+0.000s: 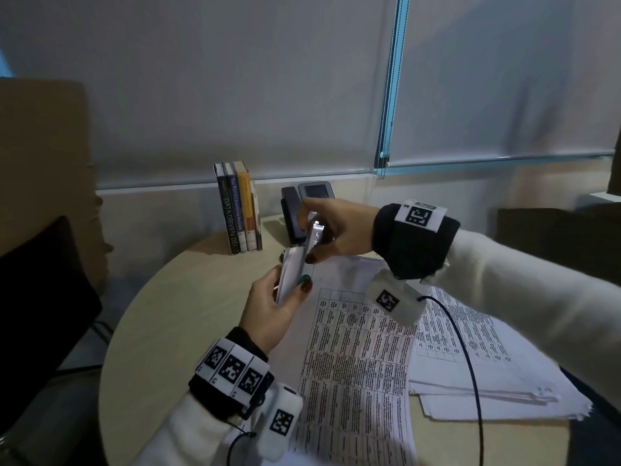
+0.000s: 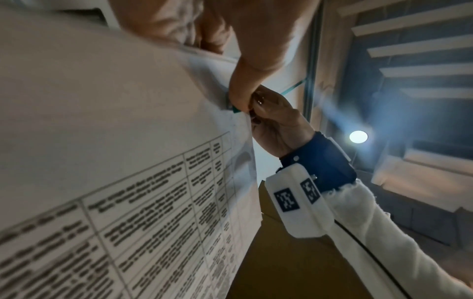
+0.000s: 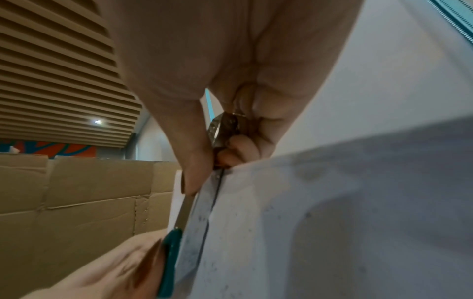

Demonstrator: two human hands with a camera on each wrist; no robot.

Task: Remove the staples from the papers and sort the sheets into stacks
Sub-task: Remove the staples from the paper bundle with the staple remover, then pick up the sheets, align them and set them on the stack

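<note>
Four upright books (image 1: 239,210) stand on the round beige table (image 1: 174,297), near a dark desk phone (image 1: 307,205); brown cardboard boxes (image 3: 76,194) sit behind.

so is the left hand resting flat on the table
No, the left hand is raised above the table, pinching the papers' corner.

Room dim, bluish cast. Ceiling spotlight (image 2: 358,137) flares with streak in left wrist view. Close-up paper (image 2: 107,182) and hands blurred in wrist views. Wide-angle bending at edges.
</note>
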